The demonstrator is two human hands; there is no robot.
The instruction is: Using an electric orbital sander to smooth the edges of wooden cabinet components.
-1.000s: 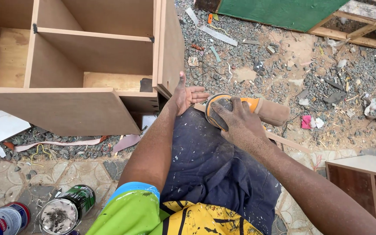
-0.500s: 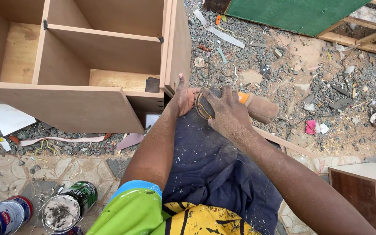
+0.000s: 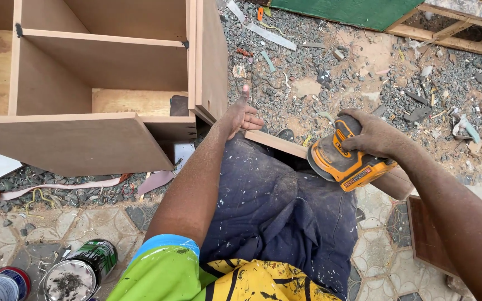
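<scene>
The orange sander [image 3: 344,159] sits tilted in the air over the person's lap, its round pad turned to the left, just above a narrow wooden strip [image 3: 277,143] that lies across the dark trousers [image 3: 274,212]. The right hand [image 3: 375,135] is wrapped tight around the sander's top. The left hand [image 3: 241,116] rests on the far end of the strip, fingers loosely spread and thumb raised, pressing rather than clasping. Just beside that hand stands an open wooden cabinet [image 3: 101,83] with shelves, laid on gravel [image 3: 330,72] strewn with scraps. At the lower left, 2 paint cans [image 3: 79,273] stand on patterned paving. A green board [image 3: 352,11] lies at the top edge.
</scene>
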